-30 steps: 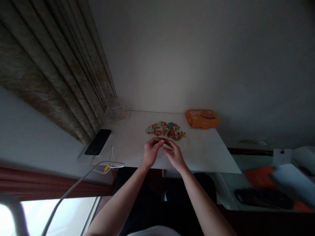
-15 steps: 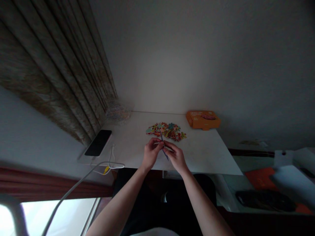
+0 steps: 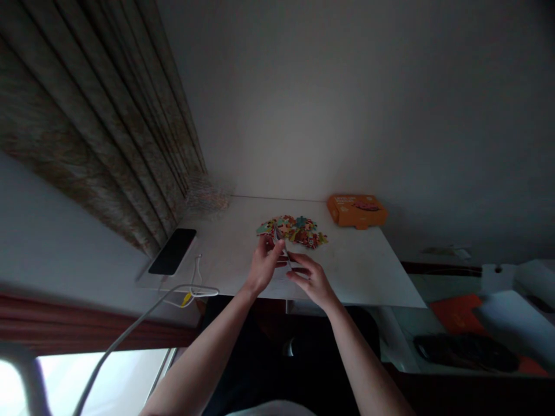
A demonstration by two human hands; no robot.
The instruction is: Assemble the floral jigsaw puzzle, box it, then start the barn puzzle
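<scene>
Between my two hands is a thin flat card, seen nearly edge-on, so its face is hard to make out. My left hand pinches it, thumb on the near side and fingers behind. Thumb and fingertips of my right hand are at its lower end, where the exact grip is partly hidden. Just beyond the hands, a loose pile of colourful jigsaw puzzle pieces lies on the white table. The card's top end overlaps the pile in view.
An orange box sits at the table's back right. To the left lie a phone and a white cable with a yellow tag. Crumpled clear plastic rests by the curtain. A lower glass surface at right bears dark items.
The card has turned and shifted slightly, showing a paler side. My left hand now grips it higher, while the right fingers have spread a little near its lower end.
</scene>
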